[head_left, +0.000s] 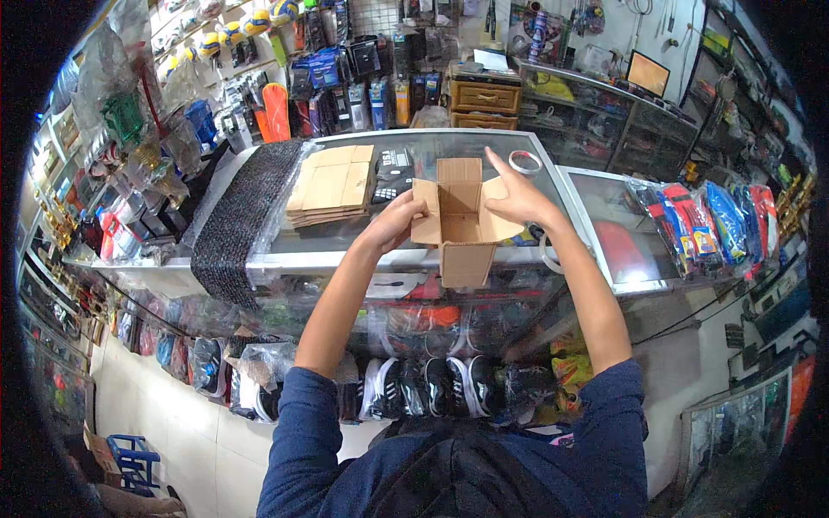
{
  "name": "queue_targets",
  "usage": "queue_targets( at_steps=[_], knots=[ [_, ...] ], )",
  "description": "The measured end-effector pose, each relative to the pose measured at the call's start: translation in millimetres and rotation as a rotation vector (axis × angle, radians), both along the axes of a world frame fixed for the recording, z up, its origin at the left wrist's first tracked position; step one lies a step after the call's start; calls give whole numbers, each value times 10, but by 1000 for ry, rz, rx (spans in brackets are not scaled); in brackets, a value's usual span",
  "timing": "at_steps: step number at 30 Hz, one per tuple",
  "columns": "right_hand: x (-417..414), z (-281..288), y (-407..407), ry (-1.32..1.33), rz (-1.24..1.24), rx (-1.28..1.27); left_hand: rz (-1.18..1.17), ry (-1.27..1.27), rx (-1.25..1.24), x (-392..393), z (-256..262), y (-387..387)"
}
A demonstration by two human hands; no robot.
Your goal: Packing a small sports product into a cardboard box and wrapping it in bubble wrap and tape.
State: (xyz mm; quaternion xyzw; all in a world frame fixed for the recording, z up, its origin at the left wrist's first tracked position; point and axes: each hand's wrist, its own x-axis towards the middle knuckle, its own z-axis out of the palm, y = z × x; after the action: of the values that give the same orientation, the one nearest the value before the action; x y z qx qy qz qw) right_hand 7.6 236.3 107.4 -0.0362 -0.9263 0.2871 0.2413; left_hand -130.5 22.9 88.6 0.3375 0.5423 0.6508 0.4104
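Observation:
An open cardboard box (461, 217) stands at the front edge of the glass counter (324, 259), its four top flaps spread and its inside bare. My left hand (394, 223) pinches the left flap, fingers curled around its edge. On the opposite side, my right hand (521, 197) holds the right flap near the thumb, with a finger stretched out towards the back. A stack of flattened cardboard boxes (333, 181) lies left of the box. Between them are packaged black gloves (393, 171) bearing print. A roll of tape (524, 162) lies beyond my right hand.
Black bubble wrap (243, 213) drapes over the counter's left part and front edge. Another ring-shaped roll (550, 256) is partly hidden by my right forearm. Bagged sportswear (706, 223) lies at the right. Shoes (440, 388) line the base below, and a blue stool (133, 460) stands lower left.

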Motion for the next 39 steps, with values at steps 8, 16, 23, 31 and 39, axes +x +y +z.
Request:
queue_targets(
  at_steps=[8, 16, 23, 31, 39],
  knots=[
    [310, 352, -250, -364, 93, 38, 25, -25, 1, 46, 25, -5],
    [428, 215, -322, -358, 98, 177, 45, 97, 61, 92, -25, 61],
    [319, 4, -202, 264, 55, -68, -110, 965, -91, 13, -70, 32],
    [148, -355, -325, 250, 85, -560, -64, 1068, -168, 9, -40, 32],
    [160, -414, -342, 254, -56, -219, -57, 1038, -121, 2, 10, 17]
  ],
)
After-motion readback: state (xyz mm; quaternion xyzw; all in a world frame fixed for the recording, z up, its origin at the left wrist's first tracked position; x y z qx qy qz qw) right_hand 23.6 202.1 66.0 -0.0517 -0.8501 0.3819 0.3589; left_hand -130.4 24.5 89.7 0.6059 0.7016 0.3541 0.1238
